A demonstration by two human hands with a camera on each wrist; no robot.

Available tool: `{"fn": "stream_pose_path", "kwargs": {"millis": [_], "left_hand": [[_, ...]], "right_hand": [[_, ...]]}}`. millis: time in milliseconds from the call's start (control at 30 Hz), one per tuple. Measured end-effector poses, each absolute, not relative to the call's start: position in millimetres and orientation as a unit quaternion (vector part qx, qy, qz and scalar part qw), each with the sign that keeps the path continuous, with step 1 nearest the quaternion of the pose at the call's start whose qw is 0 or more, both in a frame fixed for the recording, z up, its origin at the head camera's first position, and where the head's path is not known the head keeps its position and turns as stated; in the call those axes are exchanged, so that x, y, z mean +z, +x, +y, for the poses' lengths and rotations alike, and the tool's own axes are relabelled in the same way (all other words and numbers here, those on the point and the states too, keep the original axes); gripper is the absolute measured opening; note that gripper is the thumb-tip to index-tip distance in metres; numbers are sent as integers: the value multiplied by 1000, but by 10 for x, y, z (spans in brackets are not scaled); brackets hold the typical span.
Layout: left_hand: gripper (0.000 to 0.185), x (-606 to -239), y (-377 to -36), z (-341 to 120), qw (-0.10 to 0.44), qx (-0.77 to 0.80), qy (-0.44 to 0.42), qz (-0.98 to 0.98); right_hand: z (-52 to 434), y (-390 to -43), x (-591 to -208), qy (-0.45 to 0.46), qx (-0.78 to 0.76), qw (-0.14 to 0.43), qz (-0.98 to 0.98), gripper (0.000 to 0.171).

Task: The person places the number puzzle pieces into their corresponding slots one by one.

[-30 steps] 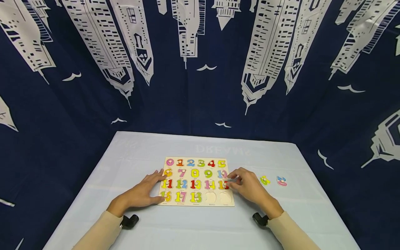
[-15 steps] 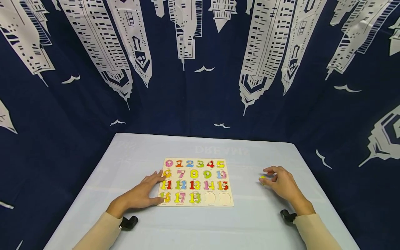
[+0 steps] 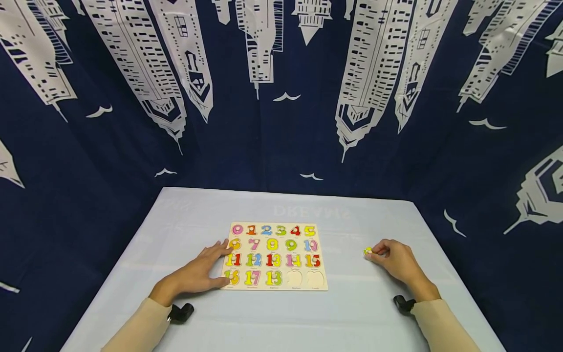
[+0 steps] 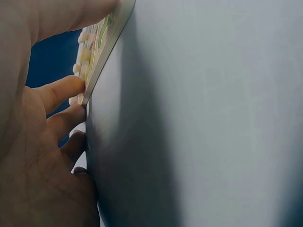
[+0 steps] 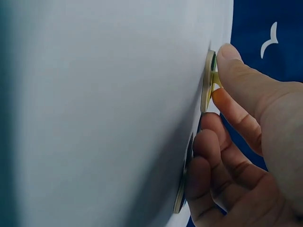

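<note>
A wooden number puzzle board [image 3: 284, 278] lies on the white table, with colourful number pieces in its rows and two bare recesses at the lower right. My left hand [image 3: 200, 269] rests at its left edge, fingers spread and fairly straight, fingertips touching the board. Off to the right, my right hand [image 3: 393, 261] pinches the small peg of a yellow-green number piece [image 3: 367, 251] between thumb and index finger. In the right wrist view that puzzle piece [image 5: 208, 82] stands close to the tabletop; whether it touches is unclear. The other fingers are curled beneath.
A second loose piece [image 5: 180, 194] lies on the table below my right fingers in the right wrist view; the hand hides it in the head view. The white tabletop [image 3: 352, 313] ends at a dark blue curtain [image 3: 264, 146] printed with white buildings.
My right hand has moved right from the board's edge to the loose pieces and now pinches the yellow-green number piece. The left hand has stayed at the board.
</note>
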State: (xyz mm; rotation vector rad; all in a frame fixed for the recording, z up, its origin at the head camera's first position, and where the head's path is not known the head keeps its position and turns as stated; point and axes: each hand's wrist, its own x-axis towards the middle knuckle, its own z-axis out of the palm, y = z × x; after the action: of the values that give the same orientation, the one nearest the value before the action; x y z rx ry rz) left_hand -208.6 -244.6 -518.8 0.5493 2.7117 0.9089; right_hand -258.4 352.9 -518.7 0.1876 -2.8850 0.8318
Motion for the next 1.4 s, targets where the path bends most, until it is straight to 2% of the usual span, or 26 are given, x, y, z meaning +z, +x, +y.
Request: {"fn": "stream_pose_path", "kwargs": {"millis": [267, 500, 733, 1067, 1400], "left_hand": [[92, -5181, -2089, -2450, 113, 310, 189, 925], [92, -5197, -2094, -2450, 115, 310, 188, 925], [93, -5218, -2098, -2451, 118, 311, 182, 925], [92, -5212, -2108, -2456, 116, 308, 183, 927], [92, -5209, -2107, -2461, 115, 311, 187, 925]], "right_hand": [[3452, -2636, -5176, 74, 262, 71, -960, 23], [3350, -2669, -5163, 111, 268, 55, -955, 6], [3267, -2681, -5159, 111, 277, 47, -953, 11], [3180, -2683, -5164, 103, 277, 55, -954, 8], [2739, -2543, -5127, 130, 291, 31, -947, 10]]}}
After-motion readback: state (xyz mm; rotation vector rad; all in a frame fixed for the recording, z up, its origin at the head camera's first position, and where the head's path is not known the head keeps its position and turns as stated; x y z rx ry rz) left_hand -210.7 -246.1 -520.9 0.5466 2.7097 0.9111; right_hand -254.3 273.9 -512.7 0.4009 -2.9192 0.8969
